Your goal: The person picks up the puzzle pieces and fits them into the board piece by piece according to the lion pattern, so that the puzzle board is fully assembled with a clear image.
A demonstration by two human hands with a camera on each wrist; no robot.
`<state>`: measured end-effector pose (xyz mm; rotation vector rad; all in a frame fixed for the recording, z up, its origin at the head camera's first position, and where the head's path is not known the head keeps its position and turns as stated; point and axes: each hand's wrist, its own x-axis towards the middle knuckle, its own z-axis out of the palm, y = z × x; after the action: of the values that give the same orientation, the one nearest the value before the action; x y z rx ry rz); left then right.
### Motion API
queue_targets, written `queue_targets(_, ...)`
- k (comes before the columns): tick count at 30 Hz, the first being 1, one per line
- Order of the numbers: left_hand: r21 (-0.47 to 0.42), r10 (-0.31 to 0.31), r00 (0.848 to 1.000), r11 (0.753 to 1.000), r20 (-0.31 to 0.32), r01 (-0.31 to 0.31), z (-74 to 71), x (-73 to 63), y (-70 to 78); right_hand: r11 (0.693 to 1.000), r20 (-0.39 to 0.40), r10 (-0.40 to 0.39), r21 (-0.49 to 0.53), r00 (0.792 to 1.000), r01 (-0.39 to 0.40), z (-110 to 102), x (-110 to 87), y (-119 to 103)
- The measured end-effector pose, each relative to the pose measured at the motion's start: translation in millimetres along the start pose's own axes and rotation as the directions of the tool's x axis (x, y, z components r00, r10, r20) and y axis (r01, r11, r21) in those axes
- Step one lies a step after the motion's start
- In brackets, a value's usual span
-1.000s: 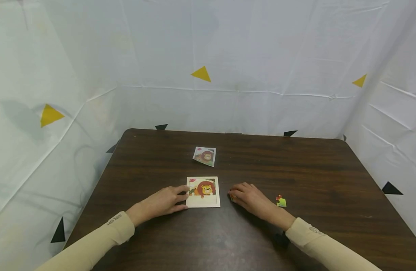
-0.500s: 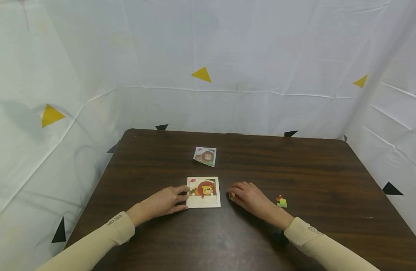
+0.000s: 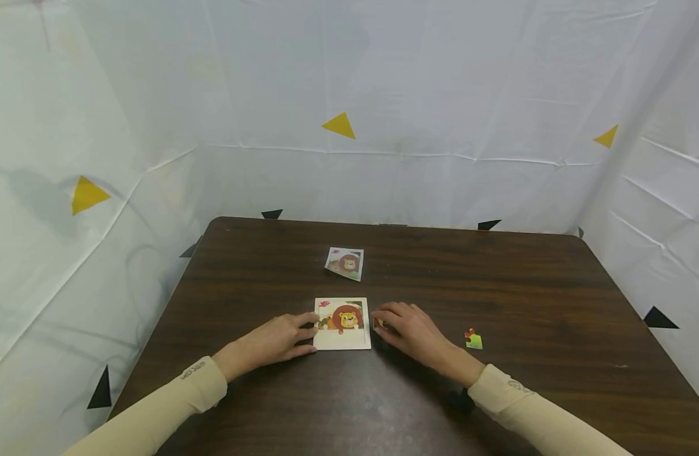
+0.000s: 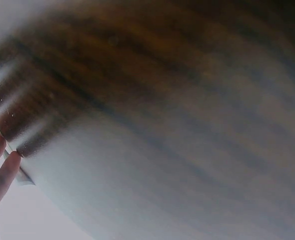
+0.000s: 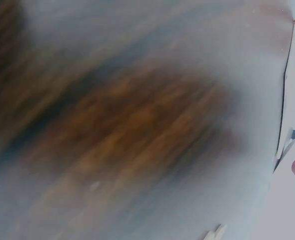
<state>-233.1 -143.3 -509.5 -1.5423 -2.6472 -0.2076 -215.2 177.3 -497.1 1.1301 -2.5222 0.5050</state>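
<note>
A shallow square jigsaw tray (image 3: pixel 342 342) lies flat on the table, its upper part filled with a lion picture and its lower strip bare. My left hand (image 3: pixel 274 337) rests its extended fingers on the tray's left edge; fingertips (image 4: pixel 7 170) touch that edge in the left wrist view too. Just off the tray's right edge, my right hand (image 3: pixel 413 334) pinches a small puzzle piece (image 3: pixel 378 323), mostly covered by the fingers. Further right lies a loose green and red puzzle piece (image 3: pixel 473 339), flat on the tabletop.
Behind the tray lies a paper picture (image 3: pixel 345 263) of the same lion, one corner curled up. The dark wooden table (image 3: pixel 497 278) has white sheeting (image 3: pixel 418 95) around it, marked with yellow and black triangles.
My right hand has moved left with the pinched puzzle piece, nearer the tray's right edge. My left hand, the tray and the loose piece stay where they were.
</note>
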Motion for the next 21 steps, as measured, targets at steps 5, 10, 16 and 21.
queue_targets(5, 0.004, 0.001, 1.0, 1.0, -0.002, -0.001, 1.4, -0.1, -1.0, 1.0, -0.007, -0.018, 0.02, 1.0, 0.018, 1, 5.2, -3)
queue_targets(10, 0.001, -0.008, 1.0, 1.0, 0.01, 0.008, 0.9, 0.3, -0.8, 0.998, -0.012, -0.044, 0.044, 0.999, 0.045, 2, 9.4, -5)
queue_targets(16, -0.002, -0.011, 1.0, 1.0, 0.014, 0.011, 0.5, 0.3, -0.3, 0.995, -0.014, -0.063, 0.071, 0.998, 0.064, 5, 13.9, -9)
queue_targets(21, -0.002, -0.008, 1.0, 1.0, 0.008, 0.008, 0.3, 0.3, 0.0, 0.995, -0.018, -0.07, 0.067, 0.997, 0.071, 7, 17.7, -14)
